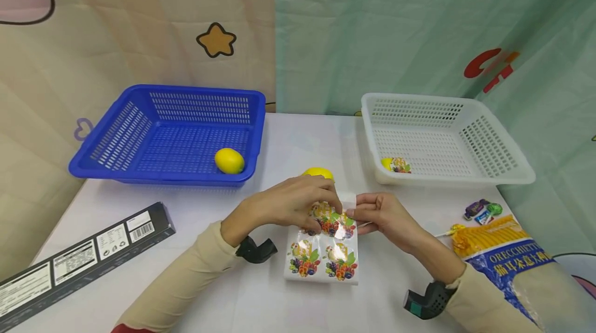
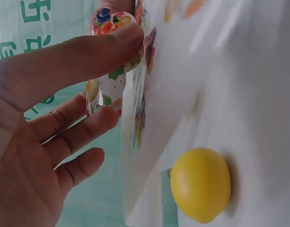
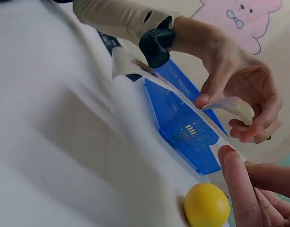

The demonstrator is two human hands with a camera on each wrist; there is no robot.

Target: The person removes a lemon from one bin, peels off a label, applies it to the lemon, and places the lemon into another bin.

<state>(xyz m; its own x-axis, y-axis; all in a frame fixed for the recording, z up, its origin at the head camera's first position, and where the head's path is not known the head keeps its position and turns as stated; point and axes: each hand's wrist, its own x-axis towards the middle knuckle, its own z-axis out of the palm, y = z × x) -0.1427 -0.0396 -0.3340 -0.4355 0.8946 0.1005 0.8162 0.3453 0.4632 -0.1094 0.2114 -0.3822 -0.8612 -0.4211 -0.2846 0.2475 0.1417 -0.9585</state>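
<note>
A white sheet of fruit-print stickers (image 1: 322, 255) is held up above the table. My right hand (image 1: 384, 216) pinches its right edge between thumb and fingers. At the sheet's upper part, my left hand (image 1: 298, 201) holds a curled fruit sticker (image 2: 107, 90) between thumb and fingers. In the right wrist view this sticker (image 3: 234, 108) bends away from the sheet, one edge still touching it. Just behind the sheet a yellow lemon (image 1: 318, 172) lies on the table, partly hidden by my left hand in the head view.
At the back left, a blue basket (image 1: 200, 180) holds one lemon (image 1: 229, 161). A white basket (image 1: 447, 180) at the back right contains a stickered lemon (image 1: 396, 165). A long dark box (image 1: 88, 260) lies left; wrapped candies (image 1: 483, 211) and a pasta bag (image 1: 517, 266) lie right.
</note>
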